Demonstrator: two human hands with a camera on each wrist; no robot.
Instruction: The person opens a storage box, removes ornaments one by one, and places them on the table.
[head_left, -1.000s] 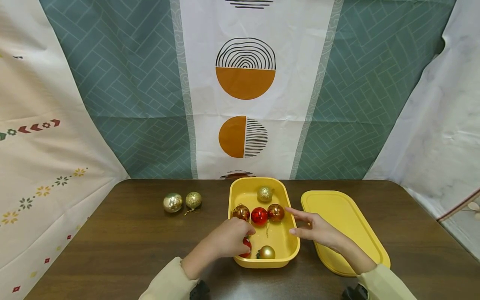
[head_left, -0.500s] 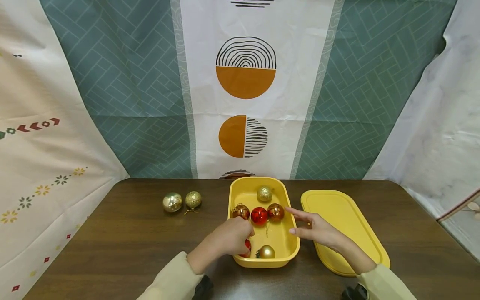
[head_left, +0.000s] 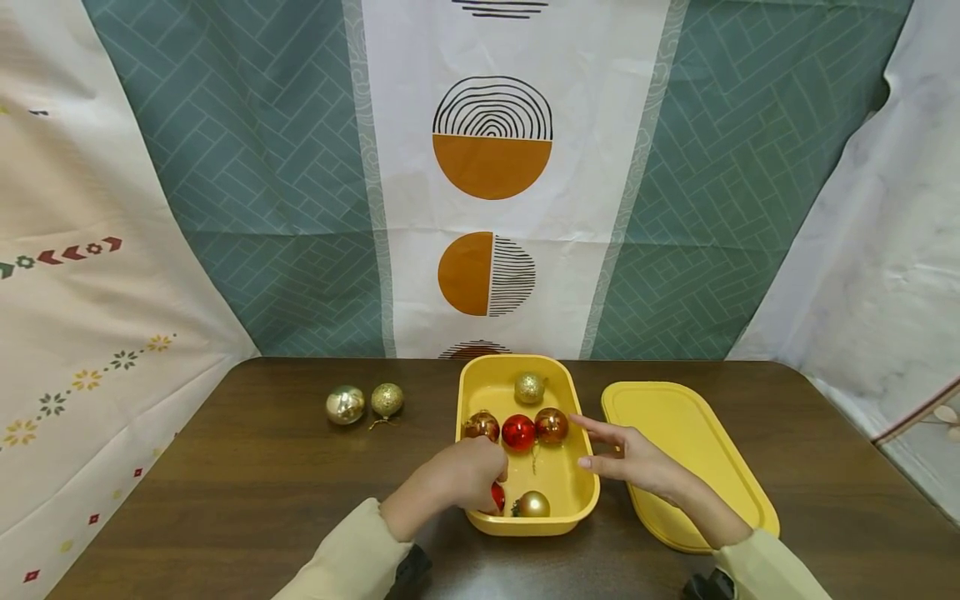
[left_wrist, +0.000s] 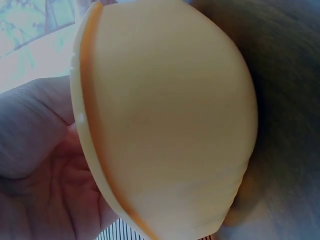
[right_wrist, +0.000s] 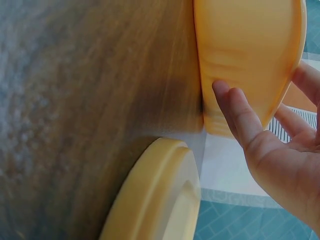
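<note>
My left hand [head_left: 471,473] reaches over the near left rim of the yellow box [head_left: 564,479]. Its fingers curl down round a red Christmas bauble [head_left: 498,497], mostly hidden under the hand. From the left wrist, the box wall [left_wrist: 170,120] covers the fingertips. My right hand [head_left: 637,458] is at the box's right side, fingers extended and spread, with fingertips right at the rim and outer wall. Inside the box lie another red bauble [head_left: 518,432], two amber baubles [head_left: 552,425], a glittery gold one [head_left: 529,387] and a matte gold one [head_left: 533,504].
A yellow lid [head_left: 693,454] lies flat to the right of the box, partly under my right forearm. Toward the back left of the dark wooden table [head_left: 277,500] sit a shiny gold bauble [head_left: 346,406] and a glittery gold bauble [head_left: 387,400]. Patterned curtains [head_left: 285,183] hang behind.
My left hand has tilted slightly and its fingers have closed in, covering more of the red bauble, which has shifted a little to the right. The right hand has stayed in place.
</note>
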